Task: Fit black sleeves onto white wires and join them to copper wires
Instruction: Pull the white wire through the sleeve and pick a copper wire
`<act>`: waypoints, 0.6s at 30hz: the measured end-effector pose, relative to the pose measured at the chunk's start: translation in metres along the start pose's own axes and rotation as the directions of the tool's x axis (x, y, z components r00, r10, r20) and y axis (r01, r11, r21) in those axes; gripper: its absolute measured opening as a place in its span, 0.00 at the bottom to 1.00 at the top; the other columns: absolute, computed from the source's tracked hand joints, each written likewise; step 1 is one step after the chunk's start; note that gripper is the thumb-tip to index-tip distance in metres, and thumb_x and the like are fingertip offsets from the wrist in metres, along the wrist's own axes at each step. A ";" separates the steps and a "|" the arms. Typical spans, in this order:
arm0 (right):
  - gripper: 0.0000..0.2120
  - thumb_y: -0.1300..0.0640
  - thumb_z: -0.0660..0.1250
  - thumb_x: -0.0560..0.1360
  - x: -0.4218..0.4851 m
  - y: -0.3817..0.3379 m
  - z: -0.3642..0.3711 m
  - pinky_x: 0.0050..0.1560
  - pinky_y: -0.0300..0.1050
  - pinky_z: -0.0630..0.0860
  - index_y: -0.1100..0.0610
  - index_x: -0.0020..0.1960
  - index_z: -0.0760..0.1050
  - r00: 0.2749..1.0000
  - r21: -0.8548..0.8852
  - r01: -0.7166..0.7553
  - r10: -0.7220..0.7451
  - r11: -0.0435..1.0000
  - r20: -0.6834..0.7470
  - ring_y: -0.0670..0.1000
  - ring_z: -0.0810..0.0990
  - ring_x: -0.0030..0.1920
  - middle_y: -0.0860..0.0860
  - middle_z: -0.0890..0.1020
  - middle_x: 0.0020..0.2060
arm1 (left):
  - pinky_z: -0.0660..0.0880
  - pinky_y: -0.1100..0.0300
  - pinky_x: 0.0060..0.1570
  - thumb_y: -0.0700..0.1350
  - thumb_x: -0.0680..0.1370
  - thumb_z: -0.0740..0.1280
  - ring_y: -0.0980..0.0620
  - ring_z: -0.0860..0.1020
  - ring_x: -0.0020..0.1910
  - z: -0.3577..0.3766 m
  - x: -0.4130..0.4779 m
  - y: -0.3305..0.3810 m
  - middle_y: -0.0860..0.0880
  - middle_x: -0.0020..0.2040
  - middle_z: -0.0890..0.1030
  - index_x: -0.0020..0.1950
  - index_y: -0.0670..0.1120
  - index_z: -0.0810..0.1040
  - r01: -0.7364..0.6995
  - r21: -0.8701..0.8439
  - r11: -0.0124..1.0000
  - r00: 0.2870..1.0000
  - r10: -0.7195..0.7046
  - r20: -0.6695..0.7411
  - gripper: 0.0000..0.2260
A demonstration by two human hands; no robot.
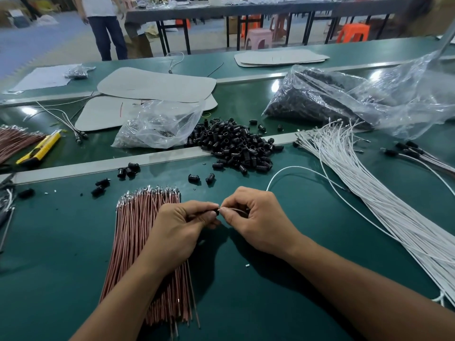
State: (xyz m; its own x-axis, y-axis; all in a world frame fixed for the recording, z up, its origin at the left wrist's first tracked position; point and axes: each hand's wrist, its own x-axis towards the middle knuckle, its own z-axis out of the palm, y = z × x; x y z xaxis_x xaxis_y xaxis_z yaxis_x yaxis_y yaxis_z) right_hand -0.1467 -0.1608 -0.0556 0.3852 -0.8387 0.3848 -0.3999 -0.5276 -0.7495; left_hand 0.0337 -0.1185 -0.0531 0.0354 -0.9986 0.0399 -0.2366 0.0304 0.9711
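Note:
My left hand (182,226) pinches a small black sleeve (216,210) over the green table. My right hand (256,217) pinches a thin wire end right against that sleeve; a white wire (290,169) loops away from this hand toward the back right. A bundle of copper wires (145,227) lies under my left wrist, its metal tips pointing away. A heap of loose black sleeves (236,146) sits behind the hands. A big bundle of white wires (364,193) fans out on the right.
A metal rail (147,158) crosses the green table (61,242). Beyond it lie plastic bags (157,126), a larger bag of black parts (344,99), grey card sheets, a yellow utility knife (39,151). Finished wires with sleeves (413,151) lie far right. A person stands behind.

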 end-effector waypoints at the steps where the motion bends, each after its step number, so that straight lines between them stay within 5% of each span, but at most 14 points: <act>1: 0.02 0.62 0.73 0.74 0.000 0.000 0.000 0.41 0.29 0.68 0.58 0.43 0.84 1.000 0.001 0.000 0.000 1.000 0.003 0.41 0.76 0.36 0.44 0.79 0.35 | 0.80 0.64 0.38 0.36 0.76 0.71 0.50 0.85 0.40 0.000 0.000 0.000 0.48 0.40 0.87 0.49 0.49 0.86 0.001 -0.007 1.000 1.000 -0.001 -0.003 0.09; 8: 0.04 0.63 0.73 0.74 -0.001 0.001 0.001 0.39 0.28 0.67 0.57 0.42 0.85 0.999 0.028 -0.025 0.026 0.999 -0.019 0.40 0.76 0.34 0.41 0.77 0.32 | 0.82 0.60 0.44 0.34 0.75 0.71 0.49 0.85 0.40 0.002 0.000 0.002 0.48 0.40 0.87 0.50 0.46 0.86 -0.026 0.003 1.000 0.999 0.026 0.021 0.09; 14: 0.03 0.63 0.73 0.74 0.000 0.001 0.002 0.39 0.33 0.71 0.58 0.43 0.86 1.000 0.020 -0.012 0.012 1.000 0.001 0.45 0.78 0.35 0.49 0.81 0.35 | 0.80 0.65 0.41 0.34 0.75 0.71 0.51 0.85 0.38 0.005 0.003 0.000 0.49 0.39 0.87 0.48 0.50 0.86 -0.055 0.012 0.998 0.998 0.055 0.016 0.12; 18: 0.03 0.62 0.73 0.75 -0.001 0.001 0.001 0.40 0.31 0.69 0.58 0.43 0.85 0.999 0.033 -0.037 0.038 0.999 -0.030 0.42 0.77 0.35 0.43 0.79 0.34 | 0.80 0.65 0.43 0.39 0.73 0.73 0.51 0.86 0.42 0.001 0.001 0.000 0.48 0.43 0.87 0.55 0.45 0.84 -0.004 -0.071 0.998 1.000 0.004 0.002 0.11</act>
State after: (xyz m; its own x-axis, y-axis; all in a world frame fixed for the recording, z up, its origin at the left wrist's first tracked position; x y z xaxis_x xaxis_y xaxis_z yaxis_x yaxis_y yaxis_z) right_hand -0.1471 -0.1607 -0.0571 0.3451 -0.8616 0.3722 -0.3857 -0.4917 -0.7807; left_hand 0.0324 -0.1191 -0.0533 0.0324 -0.9985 0.0437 -0.1677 0.0376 0.9851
